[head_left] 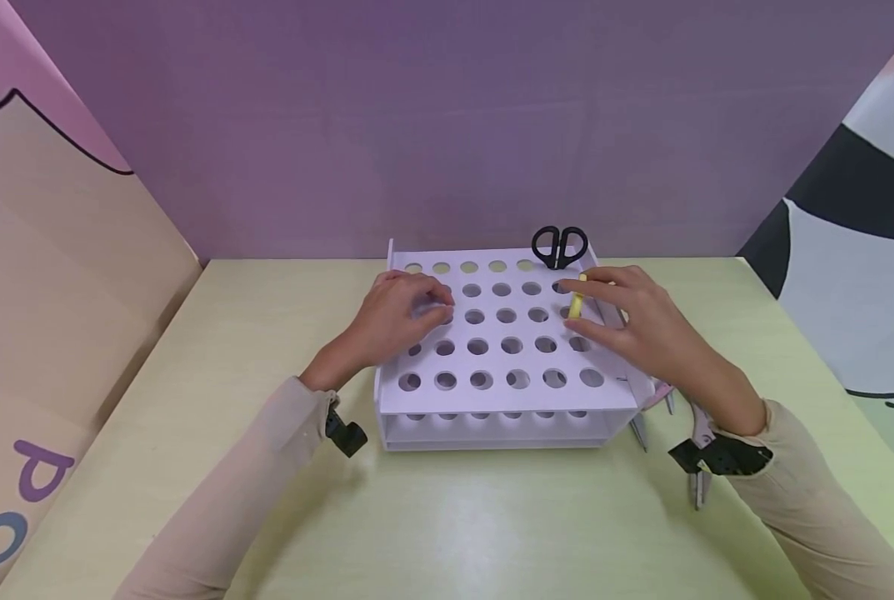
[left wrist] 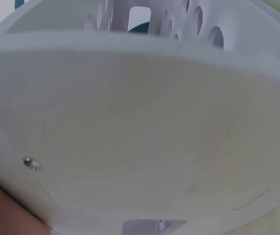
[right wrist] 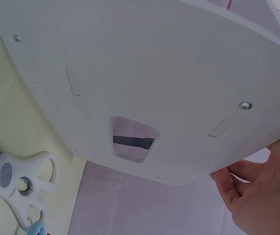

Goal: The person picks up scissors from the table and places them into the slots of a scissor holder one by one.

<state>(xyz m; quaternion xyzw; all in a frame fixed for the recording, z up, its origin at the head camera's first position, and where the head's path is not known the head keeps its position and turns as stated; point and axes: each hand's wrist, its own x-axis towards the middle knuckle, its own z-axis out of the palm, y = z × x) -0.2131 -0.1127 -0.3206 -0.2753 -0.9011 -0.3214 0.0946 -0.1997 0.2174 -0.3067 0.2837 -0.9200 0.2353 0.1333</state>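
A white two-tier rack (head_left: 496,392) with rows of round holes stands on the table. My right hand (head_left: 634,321) is over its right side, with thumb and fingers around a slim yellow rod (head_left: 576,305) that stands up near a hole. In the right wrist view that hand (right wrist: 267,196) shows beyond the rack's side panel (right wrist: 179,63), and the rod is hidden. My left hand (head_left: 402,310) is over the rack's left holes, fingers loosely bent, with nothing visible in them. The left wrist view mostly shows the other side panel (left wrist: 145,132).
Black-handled scissors (head_left: 559,247) stand in a back right hole. On the table right of the rack lie a grey-white hinged tool (head_left: 700,483) and a pink-handled tool (head_left: 658,395). A purple wall (head_left: 447,125) rises behind the table, with printed panels at both sides.
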